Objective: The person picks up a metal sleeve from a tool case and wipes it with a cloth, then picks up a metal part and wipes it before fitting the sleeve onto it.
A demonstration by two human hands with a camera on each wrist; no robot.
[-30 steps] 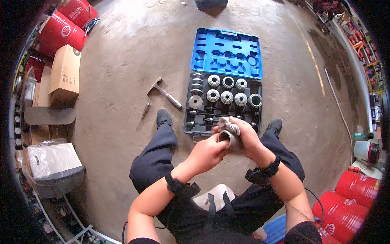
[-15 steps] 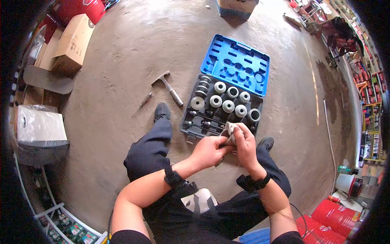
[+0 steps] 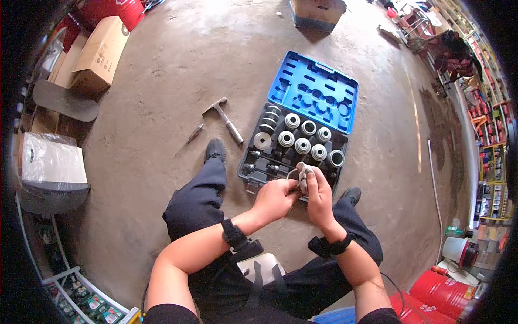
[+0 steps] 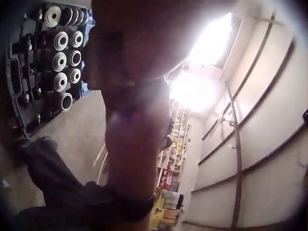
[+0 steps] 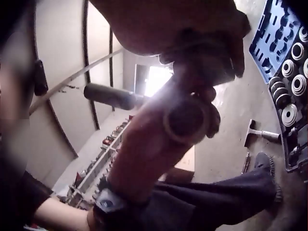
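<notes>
In the head view my left hand (image 3: 274, 200) grips a short metal sleeve (image 3: 290, 174), its round rim showing beside the fingers. My right hand (image 3: 321, 201) pinches a greyish-white rag (image 3: 304, 177) against the sleeve's side. The right wrist view looks into the sleeve's open end (image 5: 186, 140), though most of the rag is dark there. Just beyond both hands lies an open tool case, with several ringed metal sleeves (image 3: 302, 146) standing in its black tray (image 3: 249, 186). The case's blue lid (image 3: 318, 89) is folded back on the floor.
Left of the case, a hammer (image 3: 229, 125) and a slim pointed tool (image 3: 193, 134) lie on the concrete floor. Cardboard boxes (image 3: 100, 54) line the left side. Red drums (image 3: 442, 291) stand at the lower right. A shoe (image 3: 215, 149) is near the hammer.
The head view has shifted. The sleeve's opening, earlier facing up, has turned aside and now shows only part of its rim. My right hand has shifted with the rag along the sleeve.
</notes>
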